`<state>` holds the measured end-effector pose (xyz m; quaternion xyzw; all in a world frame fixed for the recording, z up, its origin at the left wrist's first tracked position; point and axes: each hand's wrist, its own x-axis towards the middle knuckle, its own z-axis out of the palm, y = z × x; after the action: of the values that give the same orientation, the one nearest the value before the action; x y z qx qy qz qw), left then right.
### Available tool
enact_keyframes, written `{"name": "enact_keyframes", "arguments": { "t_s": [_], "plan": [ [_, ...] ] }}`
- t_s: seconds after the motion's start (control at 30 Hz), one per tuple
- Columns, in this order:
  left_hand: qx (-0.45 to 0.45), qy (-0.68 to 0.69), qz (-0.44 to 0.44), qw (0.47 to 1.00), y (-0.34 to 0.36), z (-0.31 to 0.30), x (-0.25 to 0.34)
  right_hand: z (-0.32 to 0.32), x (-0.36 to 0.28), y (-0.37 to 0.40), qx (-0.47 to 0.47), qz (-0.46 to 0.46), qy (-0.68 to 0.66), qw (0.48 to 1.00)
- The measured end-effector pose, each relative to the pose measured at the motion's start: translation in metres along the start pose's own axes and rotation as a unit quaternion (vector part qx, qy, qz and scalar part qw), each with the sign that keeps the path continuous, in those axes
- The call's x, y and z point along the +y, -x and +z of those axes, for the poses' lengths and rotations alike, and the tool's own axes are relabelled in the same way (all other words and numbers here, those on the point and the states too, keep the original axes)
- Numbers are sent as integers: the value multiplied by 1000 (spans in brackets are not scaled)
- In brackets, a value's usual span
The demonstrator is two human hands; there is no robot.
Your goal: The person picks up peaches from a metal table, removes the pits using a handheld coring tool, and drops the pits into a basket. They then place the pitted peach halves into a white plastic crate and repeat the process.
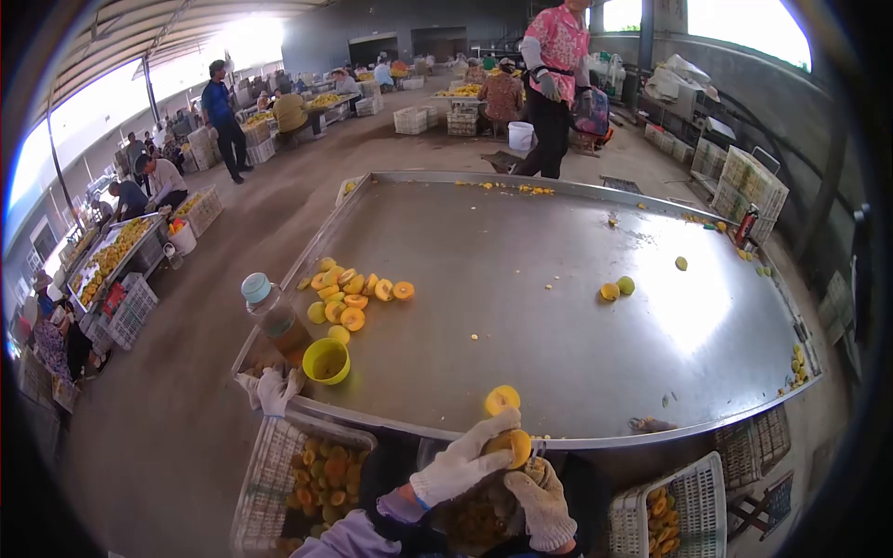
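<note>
My left hand [465,460], in a white knitted glove, is closed around a yellow peach half [512,448] at the table's near edge. Close beside it, my right hand [543,502], in a soiled glove, has its fingers curled. A thin, shiny piece shows at its fingertips, but what it grips is mostly hidden. Just beyond my left hand, another peach half [502,400] lies cut side up on the metal table [446,307]. Below my hands is a container of dark scraps [476,523], partly covered by my arms.
A pile of peach halves [352,299], a yellow-green cup [326,361] and a capped bottle [274,312] stand at the table's left. Spare gloves [272,389] hang at the corner. Fruit-filled crates [256,484] flank me. A person in a pink shirt [558,42] stands beyond the table.
</note>
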<state>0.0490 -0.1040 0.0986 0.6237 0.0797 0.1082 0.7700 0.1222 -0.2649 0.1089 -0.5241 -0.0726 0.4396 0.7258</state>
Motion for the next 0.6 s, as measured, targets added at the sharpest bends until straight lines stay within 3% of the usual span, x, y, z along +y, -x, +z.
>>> {"name": "enact_keyframes", "arguments": {
  "t_s": [0.1, 0.17, 0.27, 0.3, 0.37, 0.43, 0.5, 0.57, 0.6],
  "plan": [
    [33, -54, -9, 998, 10, -4, 3, -3, -2, 4, -16, 38, 19, 999],
    [-31, 5, -113, 993, 17, -10, 4, 1, -5, 6, -21, 63, 37, 997],
    [14, 54, -117, 992, 27, -22, 5, 8, -7, 8, -6, 114, 107, 988],
    [24, 57, -114, 992, 30, -24, 9, 8, -4, 8, 1, 100, 116, 988],
    [-2, 187, -44, 981, 35, -26, 19, -3, 9, 3, -9, 92, 136, 986],
    [-75, 117, -40, 989, 35, -23, 23, -21, 28, -10, -54, 45, 207, 976],
    [-113, 87, -60, 988, 35, -19, 30, -7, 20, -7, -60, 63, 280, 956],
    [-100, 138, -57, 984, 36, -19, 26, -4, 20, -5, -109, 18, 135, 985],
    [-83, 159, -45, 983, 37, -18, 25, -5, 20, -7, -103, 1, 155, 982]
  ]
}}
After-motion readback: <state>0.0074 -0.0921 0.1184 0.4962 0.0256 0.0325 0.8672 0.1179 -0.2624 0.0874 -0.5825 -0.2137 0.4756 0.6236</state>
